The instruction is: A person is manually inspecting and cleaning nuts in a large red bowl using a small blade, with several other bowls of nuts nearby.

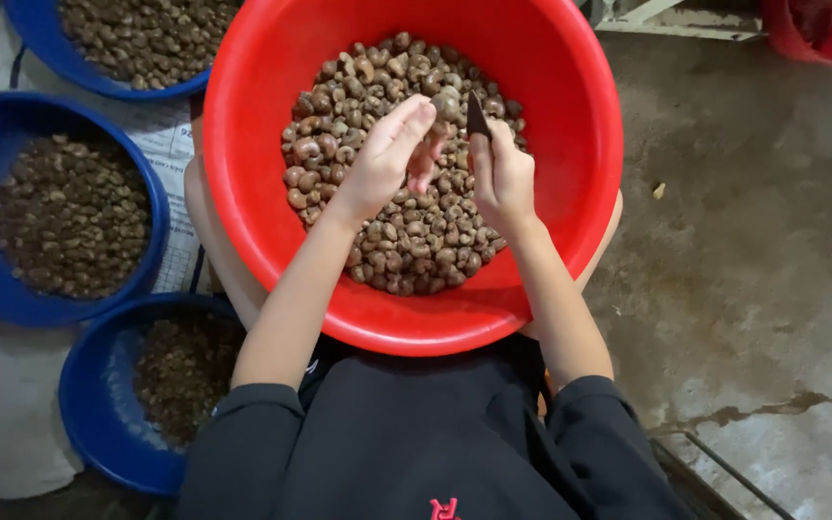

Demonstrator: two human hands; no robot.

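Red basin (570,135) below — nut (447,104) pinched between left fingers (414,120).

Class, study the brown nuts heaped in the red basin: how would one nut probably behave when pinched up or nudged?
Each nut looks small, rounded and hard-shelled, so probably stiff and light; the left hand lifts one with fingertips alone. Its curved shape suggests it may roll or slip. The loose pile in the red basin would likely shift when nudged.

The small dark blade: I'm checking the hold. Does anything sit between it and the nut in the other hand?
Nothing visible: the blade in the right hand stands beside the nut pinched by the left hand.
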